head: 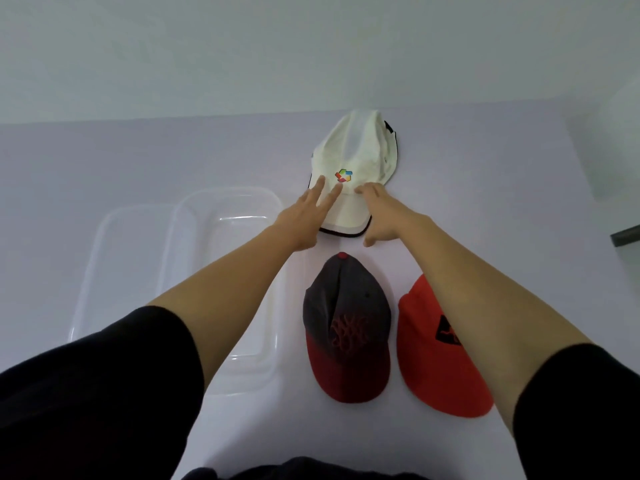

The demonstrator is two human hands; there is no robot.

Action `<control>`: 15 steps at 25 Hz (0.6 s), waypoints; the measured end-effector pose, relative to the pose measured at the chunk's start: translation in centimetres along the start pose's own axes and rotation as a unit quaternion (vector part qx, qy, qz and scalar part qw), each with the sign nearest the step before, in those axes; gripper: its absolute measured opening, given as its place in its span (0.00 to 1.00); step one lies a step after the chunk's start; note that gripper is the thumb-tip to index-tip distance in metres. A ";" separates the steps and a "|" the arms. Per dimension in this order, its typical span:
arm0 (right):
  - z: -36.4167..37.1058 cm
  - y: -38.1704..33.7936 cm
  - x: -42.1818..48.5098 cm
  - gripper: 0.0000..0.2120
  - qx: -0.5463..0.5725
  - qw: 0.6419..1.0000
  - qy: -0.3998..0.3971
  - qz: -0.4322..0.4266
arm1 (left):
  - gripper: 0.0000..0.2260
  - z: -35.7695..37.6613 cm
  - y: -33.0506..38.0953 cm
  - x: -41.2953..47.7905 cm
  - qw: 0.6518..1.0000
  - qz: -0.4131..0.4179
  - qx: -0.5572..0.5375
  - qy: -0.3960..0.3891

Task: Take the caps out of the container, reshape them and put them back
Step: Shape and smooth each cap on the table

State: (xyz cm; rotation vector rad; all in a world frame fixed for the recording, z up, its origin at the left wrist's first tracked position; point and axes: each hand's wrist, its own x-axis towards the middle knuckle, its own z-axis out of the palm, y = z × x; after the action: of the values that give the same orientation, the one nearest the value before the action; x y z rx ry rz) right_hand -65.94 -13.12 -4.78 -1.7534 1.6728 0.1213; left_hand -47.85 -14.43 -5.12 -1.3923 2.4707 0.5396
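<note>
- One clear plastic tub (228, 195) sits on the L of the table (138, 161). It looks hard + smooth, w/ nothing in it that I can see. A flat clear piece (114, 237) lies beside it, maybe the lid.
- L hand (301, 220): fingers straight, two tips resting on the front of the white cap, holding nothing.
- Dark cap (346, 306) w/ red brim lies close to me, top caved in w/ a crease.
- White cap (353, 150) lies further back, out of the tub, brim pointing at me. It is thin soft cloth, top squashed w/ a dip down the middle. I think it's v. light + floppy, so it may slide if pushed. The brim looks stiffer. Best hold, I guess: brim w/ one hand, other hand inside to puff the top out.
- R hand (384, 216): fingers bent, tips where brim meets top, thumb down by the brim edge. Can't tell if it pinches the cloth.
- Orange cap (426, 341) is far R, partly under the R arm, w/ a black patch on front.
</note>
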 end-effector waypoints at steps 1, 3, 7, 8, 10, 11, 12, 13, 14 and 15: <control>0.1 -0.1 0.0 0.53 -0.002 1.000 0.003 0.001 | 0.46 0.4 -0.1 0.4 1.000 -0.004 0.004 0.021; 0.7 -0.2 0.0 0.55 -0.020 1.000 0.005 0.004 | 0.43 1.1 -0.3 1.2 0.999 -0.009 0.014 0.031; 1.3 -0.1 0.0 0.56 -0.021 1.000 0.019 0.008 | 0.34 2.0 0.0 1.7 0.999 -0.007 0.045 0.017; 1.5 -0.1 -0.1 0.55 -0.022 0.999 0.024 0.011 | 0.32 1.8 0.3 1.7 0.998 0.000 0.054 0.028; 1.8 -0.4 -0.3 0.51 -0.031 0.997 0.066 0.027 | 0.28 0.9 1.1 1.5 0.994 0.019 0.093 0.062; 1.9 -0.6 -0.6 0.47 -0.031 0.993 0.105 0.042 | 0.27 0.2 1.5 1.3 0.990 0.022 0.114 0.078; 1.8 -1.0 -0.8 0.42 -0.026 0.987 0.149 0.057 | 0.26 -0.5 2.1 1.0 0.986 0.023 0.135 0.094; 1.6 -1.4 -1.0 0.38 -0.024 0.979 0.188 0.068 | 0.25 -1.2 2.7 0.6 0.983 0.017 0.144 0.115; 1.1 -1.9 -1.3 0.34 -0.031 0.973 0.221 0.067 | 0.24 -1.9 3.2 0.3 0.981 0.003 0.140 0.135; 0.5 -2.4 -1.7 0.32 -0.045 0.966 0.247 0.055 | 0.23 -2.7 3.7 -0.2 0.980 -0.027 0.110 0.161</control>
State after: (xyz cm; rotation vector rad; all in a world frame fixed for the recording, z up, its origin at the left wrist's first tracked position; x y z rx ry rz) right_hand -63.86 -11.54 -3.31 -1.8618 2.1477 -0.2124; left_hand -51.09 -13.74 -1.89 -1.5496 2.6264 0.0239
